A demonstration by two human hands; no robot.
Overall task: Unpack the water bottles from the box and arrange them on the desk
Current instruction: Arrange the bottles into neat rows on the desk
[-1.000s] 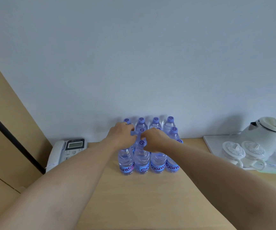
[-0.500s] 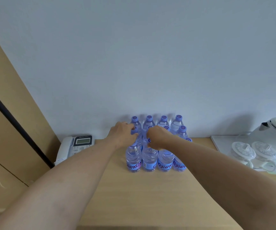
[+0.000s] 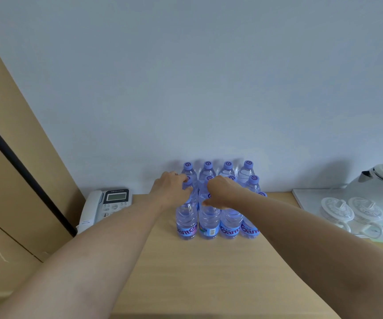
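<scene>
Several clear water bottles [image 3: 229, 224] with purple caps and blue labels stand upright in tight rows on the wooden desk [image 3: 208, 272], against the white wall. My left hand [image 3: 172, 191] reaches over the left column, its fingers curled round the top of a bottle [image 3: 186, 221] there. My right hand [image 3: 223, 192] lies over the middle of the group, fingers curled on the top of the second front bottle [image 3: 209, 223]. The caps under both hands are hidden. No box is in view.
A white desk phone [image 3: 107, 207] sits at the left by a wooden panel [image 3: 13, 157]. At the right a white tray [image 3: 310, 199] carries a white kettle [image 3: 379, 183] and two lidded cups [image 3: 351, 212]. Bare desk lies in front of the bottles.
The view has shifted, so everything sits slightly further right in the frame. Both hands have stayed on the bottle tops with only small finger movements.
</scene>
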